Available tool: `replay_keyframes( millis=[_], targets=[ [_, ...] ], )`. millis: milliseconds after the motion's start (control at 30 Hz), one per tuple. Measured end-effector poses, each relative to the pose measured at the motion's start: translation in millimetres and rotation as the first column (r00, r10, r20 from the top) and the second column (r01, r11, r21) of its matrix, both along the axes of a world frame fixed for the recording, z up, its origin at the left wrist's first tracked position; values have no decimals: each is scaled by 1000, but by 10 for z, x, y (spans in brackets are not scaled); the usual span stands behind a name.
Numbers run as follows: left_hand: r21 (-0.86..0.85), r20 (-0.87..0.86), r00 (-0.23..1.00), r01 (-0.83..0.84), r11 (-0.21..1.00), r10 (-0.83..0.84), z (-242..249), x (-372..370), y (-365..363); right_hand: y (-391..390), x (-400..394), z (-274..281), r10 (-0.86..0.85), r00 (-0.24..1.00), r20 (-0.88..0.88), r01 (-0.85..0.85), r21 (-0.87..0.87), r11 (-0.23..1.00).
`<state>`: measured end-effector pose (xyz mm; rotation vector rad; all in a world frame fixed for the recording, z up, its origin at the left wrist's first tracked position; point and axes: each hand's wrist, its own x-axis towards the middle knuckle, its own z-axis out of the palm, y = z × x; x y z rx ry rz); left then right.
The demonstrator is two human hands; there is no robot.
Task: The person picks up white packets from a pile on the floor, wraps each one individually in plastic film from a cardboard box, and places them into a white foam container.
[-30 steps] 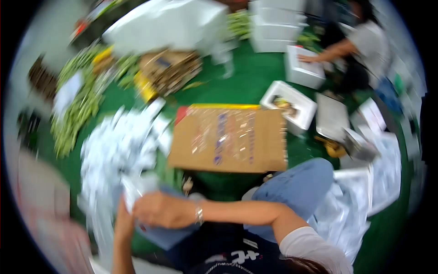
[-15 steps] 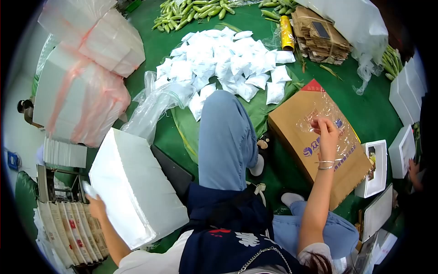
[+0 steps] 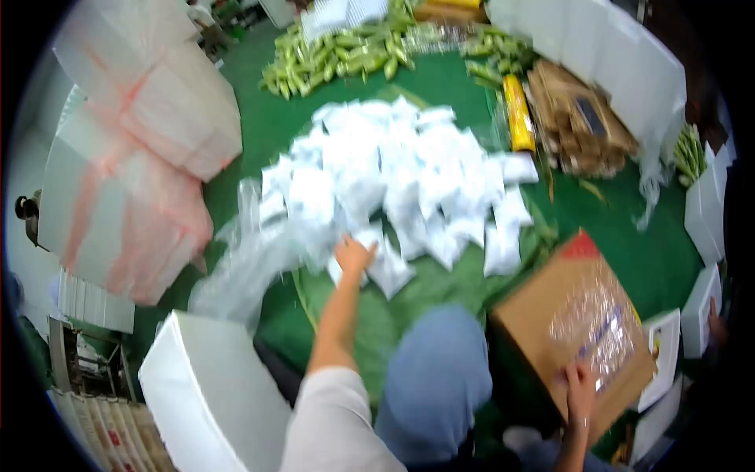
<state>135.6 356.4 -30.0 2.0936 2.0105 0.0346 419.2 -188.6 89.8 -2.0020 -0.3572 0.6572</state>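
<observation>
Many white packets lie heaped on a green sheet. My left hand reaches forward to the near edge of the heap, its blurred fingers bunched on a white packet. At the right, a cardboard box has clear plastic film lying on it. Over the near part of that box is my right hand, its fingers pinched at the lower edge of the film.
A white foam box stands at lower left, near crumpled clear plastic. Wrapped white boxes are stacked farther left. Green vegetables, a yellow roll and flattened cardboard lie beyond. Foam boxes line the right side.
My left hand has moved from beside the foam box, where it held something white, to the packets. My right hand has lowered toward the near end of the cardboard box. The view has shifted.
</observation>
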Motion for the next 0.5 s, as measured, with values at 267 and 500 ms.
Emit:
replay_keyframes(
  millis=[267, 500],
  targets=[
    [-106, -144, 914, -395, 912, 379, -78, 451, 47, 119, 45, -387, -132, 974, -185, 133, -9, 991],
    [5, 542, 618, 676, 737, -570, 1229, 382, -522, 1080, -220, 1184, 332, 841, 427, -375, 20, 927]
  ],
)
